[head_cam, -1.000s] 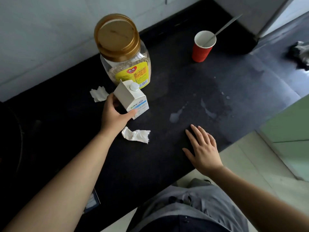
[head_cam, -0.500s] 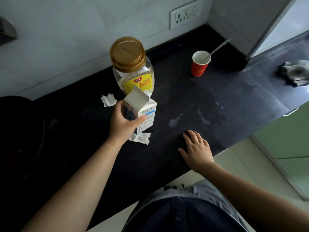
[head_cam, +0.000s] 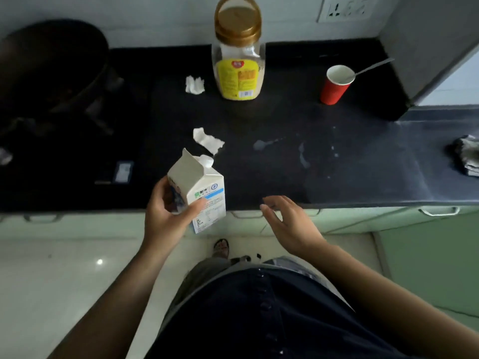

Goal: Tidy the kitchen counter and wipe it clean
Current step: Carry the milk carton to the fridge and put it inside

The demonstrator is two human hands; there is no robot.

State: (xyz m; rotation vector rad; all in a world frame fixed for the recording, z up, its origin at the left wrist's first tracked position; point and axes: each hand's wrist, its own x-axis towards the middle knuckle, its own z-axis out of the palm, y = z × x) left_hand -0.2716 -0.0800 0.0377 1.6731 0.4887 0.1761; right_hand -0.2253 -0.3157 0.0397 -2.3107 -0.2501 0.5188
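Lifted off the black counter (head_cam: 350, 182), the milk carton (head_cam: 202, 187) now hangs over its front edge, the left hand (head_cam: 166, 218) wrapped round it. Beside it the right hand (head_cam: 290, 224) has left the surface, fingers loosely spread, empty. Open, spill-marked (head_cam: 261, 144) counter lies beyond; a crumpled tissue (head_cam: 207, 139) sits just behind the carton.

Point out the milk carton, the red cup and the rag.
milk carton (head_cam: 208, 189), head view, on its printed front face
red cup (head_cam: 333, 92), head view, on its outer wall
rag (head_cam: 466, 157), head view, on its crumpled middle
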